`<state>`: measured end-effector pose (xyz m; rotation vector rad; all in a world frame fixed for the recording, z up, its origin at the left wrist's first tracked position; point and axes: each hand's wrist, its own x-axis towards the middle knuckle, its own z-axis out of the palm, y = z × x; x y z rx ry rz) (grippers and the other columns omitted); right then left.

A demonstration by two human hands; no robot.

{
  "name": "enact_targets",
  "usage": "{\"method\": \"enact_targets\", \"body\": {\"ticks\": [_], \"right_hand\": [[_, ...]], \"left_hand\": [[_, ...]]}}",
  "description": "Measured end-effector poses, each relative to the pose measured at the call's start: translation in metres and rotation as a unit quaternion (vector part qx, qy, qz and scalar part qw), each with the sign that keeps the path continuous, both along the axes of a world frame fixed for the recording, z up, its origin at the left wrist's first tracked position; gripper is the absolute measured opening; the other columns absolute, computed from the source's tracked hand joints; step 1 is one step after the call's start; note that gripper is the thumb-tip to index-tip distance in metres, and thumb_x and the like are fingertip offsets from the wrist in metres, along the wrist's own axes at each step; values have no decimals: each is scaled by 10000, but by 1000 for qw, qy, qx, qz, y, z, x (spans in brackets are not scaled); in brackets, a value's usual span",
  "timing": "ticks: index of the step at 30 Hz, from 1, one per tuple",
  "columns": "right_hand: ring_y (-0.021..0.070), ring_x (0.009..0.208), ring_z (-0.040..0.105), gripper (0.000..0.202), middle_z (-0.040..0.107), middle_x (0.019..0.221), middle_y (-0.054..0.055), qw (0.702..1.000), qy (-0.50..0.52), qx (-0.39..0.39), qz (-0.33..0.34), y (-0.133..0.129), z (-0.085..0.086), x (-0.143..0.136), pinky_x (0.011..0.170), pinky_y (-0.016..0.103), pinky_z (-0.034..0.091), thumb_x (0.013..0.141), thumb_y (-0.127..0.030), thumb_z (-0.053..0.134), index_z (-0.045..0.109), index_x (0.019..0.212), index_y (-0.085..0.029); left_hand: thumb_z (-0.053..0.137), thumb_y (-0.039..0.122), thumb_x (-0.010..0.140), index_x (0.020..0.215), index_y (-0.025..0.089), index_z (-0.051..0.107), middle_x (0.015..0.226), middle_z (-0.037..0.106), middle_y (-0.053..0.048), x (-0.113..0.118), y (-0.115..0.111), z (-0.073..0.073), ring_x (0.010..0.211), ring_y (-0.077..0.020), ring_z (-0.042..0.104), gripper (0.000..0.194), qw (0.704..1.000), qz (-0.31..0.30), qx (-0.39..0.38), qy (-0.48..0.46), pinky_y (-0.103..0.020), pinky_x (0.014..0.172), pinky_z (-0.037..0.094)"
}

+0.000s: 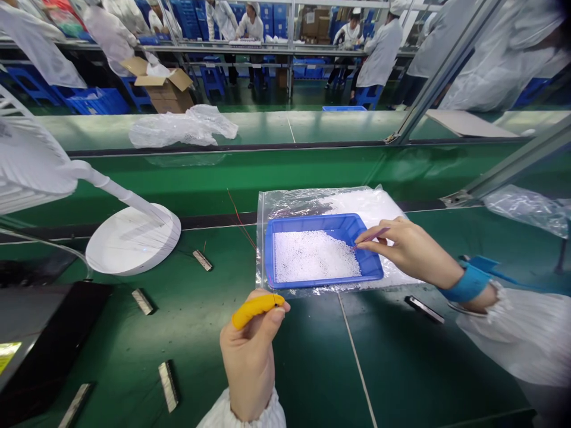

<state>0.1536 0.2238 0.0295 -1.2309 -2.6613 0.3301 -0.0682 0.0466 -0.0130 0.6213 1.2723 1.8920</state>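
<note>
A blue tray (325,283) holds many tiny white beads (312,258) and rests on a clear plastic bag (263,205) with more white beads in it. My right hand (399,244) pinches a thin purple tool (373,236), its tip over the tray's right side among the beads. In front of the tray, my left hand (254,345) is closed, thumb against a finger wearing a yellow finger cot (255,310). Something small and dark shows at the fingertips, too small to name. A blue band (468,284) circles my right wrist.
Several small metallic bars lie on the green table (312,362), one dark bar (423,310) at right. A white fan (134,239) stands at left beside a black device (49,345). A metal post (441,71) rises at right. Crumpled plastic (182,126) and people in white lie beyond the green barrier.
</note>
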Motion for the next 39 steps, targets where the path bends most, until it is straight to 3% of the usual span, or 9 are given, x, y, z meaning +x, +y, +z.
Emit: {"method": "enact_targets", "body": {"ticks": [8,12,16,21,25,29,35,39], "right_hand": [[85,822,590,423,675,1009,-27,995,73,-49,-45,-8,16,0,738,228,436,844,-594,500,746,876,-251],[107,870,631,429,682,960,8,979,162,-97,-78,-21,34,-7,742,209,518,793,-599,566,744,864,-215],[119,820,651,391,685,890,2,971,204,-83,-87,-45,54,-14,708,229,551,770,-594,595,737,784,-230],[103,819,631,101,670,882,-53,965,259,21,-31,-87,60,-17,735,249,522,810,-367,635,701,843,-297],[104,828,603,232,655,934,-71,961,266,44,57,-110,57,-20,718,285,459,814,-264,625,645,1018,-371],[95,836,592,322,648,956,-65,965,243,55,88,-114,54,-29,754,295,443,795,-220,647,614,1081,-363],[49,808,584,264,647,918,-69,969,222,55,90,-115,52,-40,727,238,444,803,-222,647,611,1042,-328],[26,813,574,249,645,929,-42,962,225,81,130,-115,53,-41,717,191,434,798,-167,645,626,1033,-248]], "left_hand": [[785,262,670,665,172,708,682,627,-8,0,1,4,668,-53,626,119,1000,-4,9,13,-131,652,575],[790,283,664,703,156,723,723,646,-28,0,0,0,690,-61,623,149,1000,-11,-17,21,-149,671,580],[784,293,669,739,146,728,749,654,-40,4,1,0,719,-66,621,172,999,-18,-27,36,-153,689,571],[768,309,692,785,136,733,794,666,-52,10,0,2,732,-68,619,200,996,-46,-40,58,-160,725,553],[750,291,719,771,140,729,778,662,-40,13,-2,0,747,-67,624,160,995,-71,-34,68,-154,742,527],[738,252,734,762,133,717,782,651,-34,14,-3,-2,765,-59,610,124,993,-89,-14,73,-146,749,508],[725,240,748,766,136,710,768,640,-25,14,-5,0,757,-47,599,106,992,-102,4,73,-136,738,499],[730,226,741,767,132,706,751,634,-20,14,-5,1,741,-39,593,100,992,-100,14,76,-125,720,498]]}}
